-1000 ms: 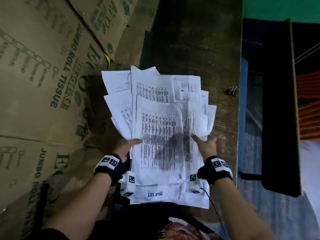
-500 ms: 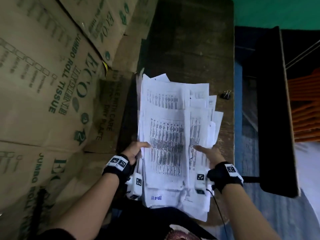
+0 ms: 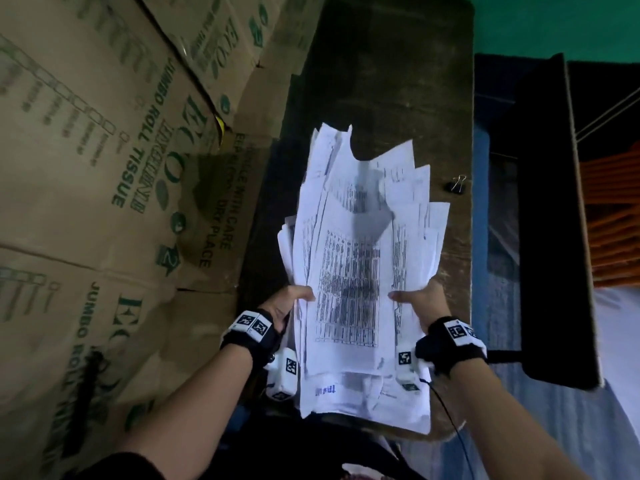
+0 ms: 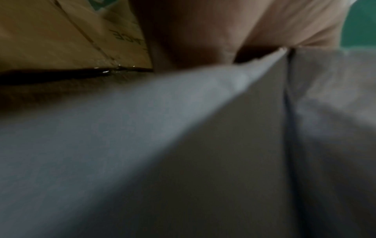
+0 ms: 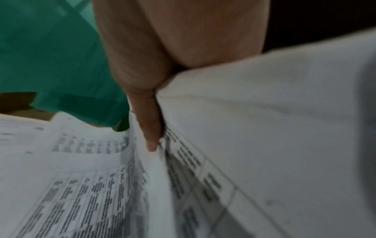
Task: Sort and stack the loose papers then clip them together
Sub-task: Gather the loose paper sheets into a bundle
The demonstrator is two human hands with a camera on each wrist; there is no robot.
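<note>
A thick, uneven stack of white printed papers (image 3: 349,271) is held over the dark wooden table (image 3: 388,81), its far end raised and sheets sticking out at different angles. My left hand (image 3: 287,301) grips the stack's left edge, thumb on the top sheet. My right hand (image 3: 417,297) grips the right edge the same way. In the right wrist view my thumb (image 5: 150,128) presses into the papers (image 5: 81,185). The left wrist view shows blurred paper (image 4: 162,128) close to the lens. A black binder clip (image 3: 458,186) lies on the table, to the right of the stack.
Brown cardboard boxes (image 3: 104,168) printed with green text are piled along the table's left side. A dark bench or board (image 3: 550,220) stands right of the table, past a gap over a blue floor. The green wall (image 3: 554,22) is beyond.
Both hands have drawn the spread sheets inward into a narrower bundle and lifted its far end off the table. The stack has moved slightly rightward toward the clip.
</note>
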